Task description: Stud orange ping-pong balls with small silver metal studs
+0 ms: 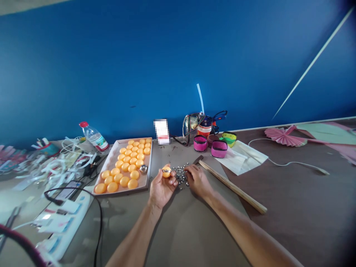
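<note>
My left hand point(160, 189) is closed around an orange ball point(166, 172) that looks like a ping-pong ball, with a row of small silver studs across it. Just right of it, a loose pile of small shiny metal pieces point(182, 174) lies on the grey mat. At the pile's right edge is my right hand point(198, 180), its fingers pinched together among the pieces; whatever they hold is too small to make out. To the left, a shallow white box point(116, 145) holds rows of orange balls point(125, 181) and one silver-covered ball point(143, 169).
A wooden-handled hammer point(233, 187) lies right of my right hand. Behind it are magenta bands point(219, 148) and white paper point(244, 157). A bottle point(96, 138), a power strip point(65, 226) and tangled cables crowd the left. A blue wall point(167, 66) rises behind.
</note>
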### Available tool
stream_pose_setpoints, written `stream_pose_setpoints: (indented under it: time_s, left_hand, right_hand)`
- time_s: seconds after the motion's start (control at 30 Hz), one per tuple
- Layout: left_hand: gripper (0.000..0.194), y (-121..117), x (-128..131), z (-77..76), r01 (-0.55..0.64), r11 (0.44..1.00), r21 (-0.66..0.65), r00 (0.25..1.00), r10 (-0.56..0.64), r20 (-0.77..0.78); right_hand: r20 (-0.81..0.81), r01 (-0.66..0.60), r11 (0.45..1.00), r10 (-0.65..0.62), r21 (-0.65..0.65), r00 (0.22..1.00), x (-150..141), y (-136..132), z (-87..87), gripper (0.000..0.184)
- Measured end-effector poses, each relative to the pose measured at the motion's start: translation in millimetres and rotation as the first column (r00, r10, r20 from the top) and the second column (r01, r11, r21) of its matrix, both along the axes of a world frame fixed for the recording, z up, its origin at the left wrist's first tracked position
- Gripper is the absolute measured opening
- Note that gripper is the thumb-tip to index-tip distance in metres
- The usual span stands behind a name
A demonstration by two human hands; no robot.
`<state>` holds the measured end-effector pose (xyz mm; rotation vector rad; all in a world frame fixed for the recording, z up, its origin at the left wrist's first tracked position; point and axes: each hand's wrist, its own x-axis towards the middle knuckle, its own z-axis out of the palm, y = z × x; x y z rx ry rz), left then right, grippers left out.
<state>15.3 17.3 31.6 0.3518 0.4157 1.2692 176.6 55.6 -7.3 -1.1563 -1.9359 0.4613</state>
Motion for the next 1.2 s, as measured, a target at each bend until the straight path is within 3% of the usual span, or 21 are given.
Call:
stream_pose_setpoints:
  time_s: [0.27, 0.53, 0.8, 0.93, 1.2]
  left_hand:
    - [0.027, -1.5, 0.6, 1.2, 0.008, 1.0, 0.002, 1.0, -0.008, -0.01]
    - [0.029, -1.6, -0.5, 1.1, 0.003, 1.0, -0.003, 1.0, -0.003, 0.013]
    - [0.026, 7.5, -10.6, -3.5, -0.163, 0.986, 0.041, 0.98, 0.166, -0.111]
    - [0.036, 10.8, -14.0, -4.8, -0.237, 0.969, 0.064, 0.956, 0.245, -0.164]
    - [0.034, 8.0, -11.0, -8.2, -0.175, 0.982, 0.071, 0.97, 0.184, -0.156]
  right_hand:
    - [0.115, 0.02, 0.999, -0.023, 0.034, 0.993, 0.7, 1.1, 0.7, 0.019]
    - [0.068, 0.091, 0.994, -0.095, 0.063, 0.993, 4.6, 5.3, 2.1, 0.017]
    - [0.076, 0.212, 0.976, -0.215, 0.055, 0.974, 15.7, 15.2, -1.7, 0.02]
    - [0.136, 0.197, 0.98, -0.198, 0.017, 0.971, 15.8, 16.2, -6.6, 0.02]
    - [0.254, 0.11, 0.994, -0.101, -0.023, 0.962, 11.5, 15.5, -6.9, 0.028]
